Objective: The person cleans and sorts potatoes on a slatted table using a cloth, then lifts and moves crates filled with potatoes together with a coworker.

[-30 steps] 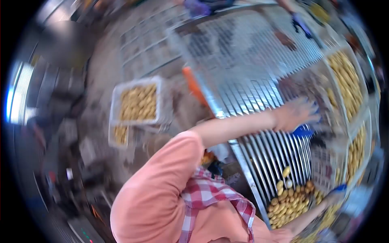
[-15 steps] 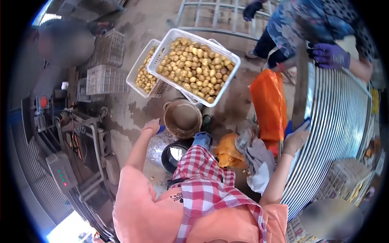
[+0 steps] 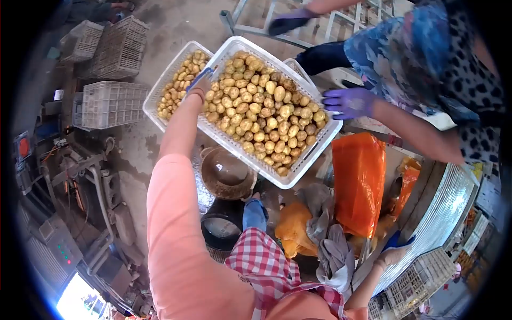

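Observation:
A white plastic crate (image 3: 250, 156) filled with small potatoes (image 3: 261, 109) is in front of me. My left hand (image 3: 199, 87), in a glove with a blue palm, is at its left rim. The fingers look closed over that rim, though they are partly hidden. A second white crate (image 3: 154, 96) of potatoes lies partly beneath it. My right hand (image 3: 396, 250), in a like glove, is open and holds nothing, beside the ridged metal surface (image 3: 434, 213). A co-worker's purple-gloved hand (image 3: 349, 102) touches the full crate's right rim.
A brown basin (image 3: 228, 173) and a black bucket (image 3: 220, 229) stand near my feet. Orange bags (image 3: 358, 181) and grey cloths (image 3: 336, 253) lie to the right. Stacked crates (image 3: 114, 105) and machinery (image 3: 90, 192) are at the left. A metal frame (image 3: 256, 24) is behind.
My left hand has reached forward to the crate's rim. The full crate has come nearer and shifted right. The co-worker has leaned in and put a hand on it.

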The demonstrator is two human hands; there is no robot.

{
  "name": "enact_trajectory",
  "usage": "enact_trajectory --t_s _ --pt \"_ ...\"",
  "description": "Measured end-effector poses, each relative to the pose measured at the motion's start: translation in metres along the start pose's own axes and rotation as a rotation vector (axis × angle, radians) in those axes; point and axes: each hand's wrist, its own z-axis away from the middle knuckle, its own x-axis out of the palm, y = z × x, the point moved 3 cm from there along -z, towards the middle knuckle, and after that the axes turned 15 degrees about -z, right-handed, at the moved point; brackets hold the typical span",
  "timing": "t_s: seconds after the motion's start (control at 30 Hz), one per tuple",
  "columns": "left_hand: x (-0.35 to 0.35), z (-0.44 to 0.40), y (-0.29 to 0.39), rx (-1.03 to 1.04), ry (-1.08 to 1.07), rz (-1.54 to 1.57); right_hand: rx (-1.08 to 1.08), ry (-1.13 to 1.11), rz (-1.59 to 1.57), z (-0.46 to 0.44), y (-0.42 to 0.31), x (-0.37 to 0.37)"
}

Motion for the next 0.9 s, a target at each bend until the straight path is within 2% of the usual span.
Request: enact_trajectory --t_s 0.03,0.07,0.13,0.17,0.23,0.27,0.33,0.4,0.47,0.57,0.67,0.8,0.9 --pt "0.007 -0.008 -0.001 -0.001 0.015 0.016 -0.021 0.028 -0.009 0.000 0.005 0.002" --pt "0.015 -0.011 -0.002 0.054 0.062 -0.198 -0.028 0.042 0.006 0.000 0.006 0.003" --pt "0.023 -0.031 0.015 -0.019 0.104 -0.300 0.095 0.007 -0.324 0.001 0.007 0.003" --pt "0.027 -0.043 0.020 0.013 0.063 -0.378 -0.039 0.061 -0.154 0.001 -0.004 -0.001" --pt "0.036 -0.060 0.024 0.053 0.009 -0.439 -0.022 0.041 -0.143 0.001 -0.013 -0.003" --pt "0.037 -0.062 0.028 0.045 0.013 -0.359 0.005 0.005 -0.142 0.002 -0.013 -0.007" --pt "0.038 -0.065 0.024 0.015 0.006 -0.229 0.001 0.097 -0.258 -0.001 -0.026 -0.009" --pt "0.034 -0.065 0.027 0.001 0.007 -0.154 0.109 -0.088 -0.139 -0.001 -0.053 -0.020" --pt "0.031 -0.063 0.030 -0.007 0.002 -0.096 0.127 -0.099 -0.103 -0.002 -0.047 -0.022" --pt "0.026 -0.063 0.033 -0.024 0.004 -0.026 0.053 -0.068 -0.112 0.002 -0.037 -0.019" --pt "0.028 -0.061 0.040 -0.039 -0.016 0.093 -0.109 0.011 -0.053 -0.002 -0.039 -0.017" --pt "0.028 -0.032 0.049 -0.058 -0.051 0.364 0.023 -0.095 -0.165 -0.008 -0.048 -0.017" --pt "0.013 0.005 0.064 -0.053 -0.075 0.602 -0.075 -0.061 -0.142 -0.006 -0.020 -0.010"
